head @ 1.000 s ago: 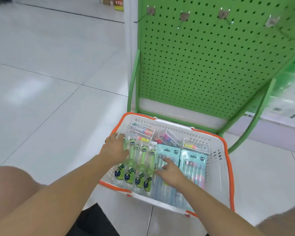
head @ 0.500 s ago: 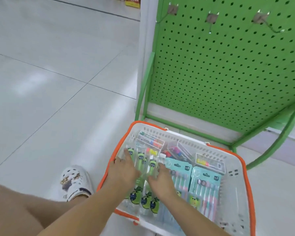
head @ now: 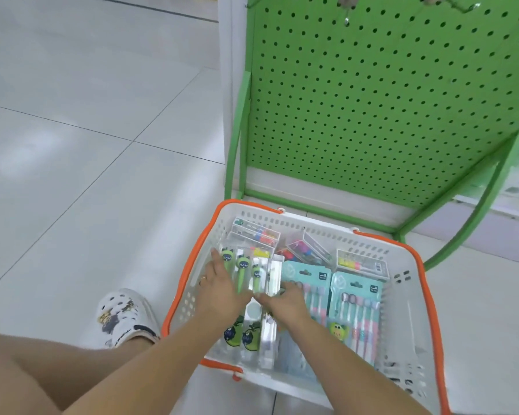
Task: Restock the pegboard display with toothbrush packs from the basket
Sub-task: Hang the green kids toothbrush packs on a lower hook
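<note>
A white basket (head: 403,284) with an orange rim stands on the floor at the foot of the green pegboard (head: 372,100). Inside lie clear toothbrush packs (head: 242,266) with green cartoon brushes on the left and teal toothbrush packs (head: 358,304) on the right. My left hand (head: 219,292) rests on the left side of the clear packs with a finger stretched along their edge. My right hand (head: 286,302) grips the right edge of those clear packs, fingers curled. Bare metal hooks (head: 346,19) stick out at the pegboard's top.
Clear boxes with colourful items (head: 361,263) lie at the basket's far end. My white clog (head: 123,320) and bare knee are at the lower left. Grey floor tiles (head: 87,130) spread to the left. A green stand leg (head: 474,217) curves down at the right.
My right hand has slid left from the teal pack to the clear packs. Both hands have come closer together on them. The view has dropped towards the basket.
</note>
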